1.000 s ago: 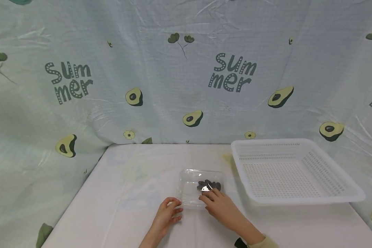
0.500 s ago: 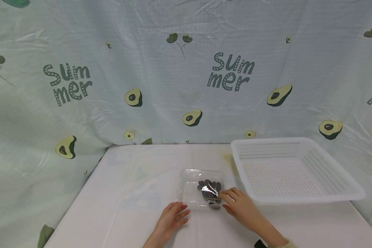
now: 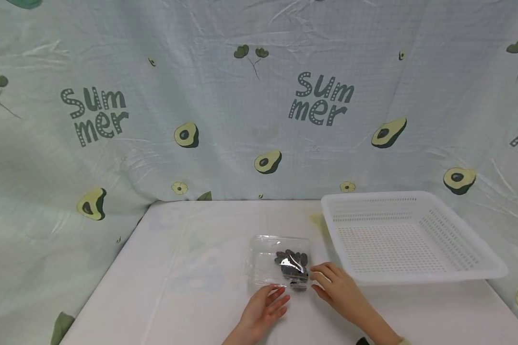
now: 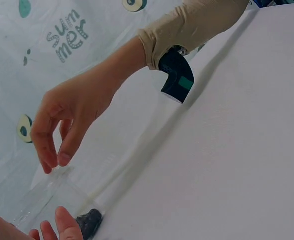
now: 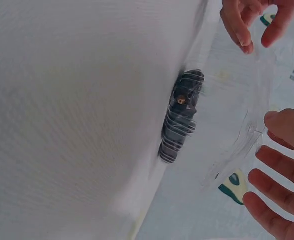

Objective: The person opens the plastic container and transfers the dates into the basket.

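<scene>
A clear plastic container (image 3: 262,269) lies on the white table. Inside, gathered towards its right side, are several dark oval fruits (image 3: 290,268); their exact kind is hard to tell. My left hand (image 3: 261,309) is at the container's front edge, fingers spread and relaxed. At the right front corner is my right hand (image 3: 341,294), with thumb and fingertips curved close together on the thin clear edge in the left wrist view. The right wrist view shows the dark fruits (image 5: 179,117) through ridged plastic.
To the right stands a large white perforated basket (image 3: 423,275), tilted in view. A pale curtain (image 3: 224,96) printed with avocados hangs behind and beside the table (image 3: 198,297).
My right hand has drawn back rightwards from over the dark fruits to the container's right front corner. My left hand has slid right along the front edge. The container has stayed in place.
</scene>
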`<state>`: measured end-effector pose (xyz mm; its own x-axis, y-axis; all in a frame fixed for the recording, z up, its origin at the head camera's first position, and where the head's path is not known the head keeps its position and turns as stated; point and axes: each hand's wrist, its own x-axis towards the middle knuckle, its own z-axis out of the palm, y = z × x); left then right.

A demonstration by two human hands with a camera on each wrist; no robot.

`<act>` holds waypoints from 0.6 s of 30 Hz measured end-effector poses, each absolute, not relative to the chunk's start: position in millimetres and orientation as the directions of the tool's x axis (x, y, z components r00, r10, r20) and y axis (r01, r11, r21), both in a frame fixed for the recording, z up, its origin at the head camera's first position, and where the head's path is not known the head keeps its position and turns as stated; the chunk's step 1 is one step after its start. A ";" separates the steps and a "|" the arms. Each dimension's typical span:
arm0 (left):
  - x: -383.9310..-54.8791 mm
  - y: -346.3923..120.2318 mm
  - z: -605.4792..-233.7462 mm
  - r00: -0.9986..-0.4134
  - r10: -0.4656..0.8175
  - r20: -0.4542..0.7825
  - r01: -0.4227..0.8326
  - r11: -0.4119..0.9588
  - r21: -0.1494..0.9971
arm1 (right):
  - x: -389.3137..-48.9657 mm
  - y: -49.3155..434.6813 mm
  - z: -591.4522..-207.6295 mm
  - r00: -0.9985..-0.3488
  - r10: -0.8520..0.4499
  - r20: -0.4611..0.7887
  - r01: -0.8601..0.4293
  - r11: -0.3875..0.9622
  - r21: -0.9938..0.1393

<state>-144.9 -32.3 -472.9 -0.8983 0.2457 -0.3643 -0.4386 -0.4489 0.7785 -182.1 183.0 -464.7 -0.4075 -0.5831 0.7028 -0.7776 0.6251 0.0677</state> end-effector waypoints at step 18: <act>-153.1 -8.6 -475.8 -0.910 0.216 -0.355 -0.414 -0.410 0.813 | -183.0 179.2 -468.2 -0.410 -0.568 0.713 -0.781 0.623 0.048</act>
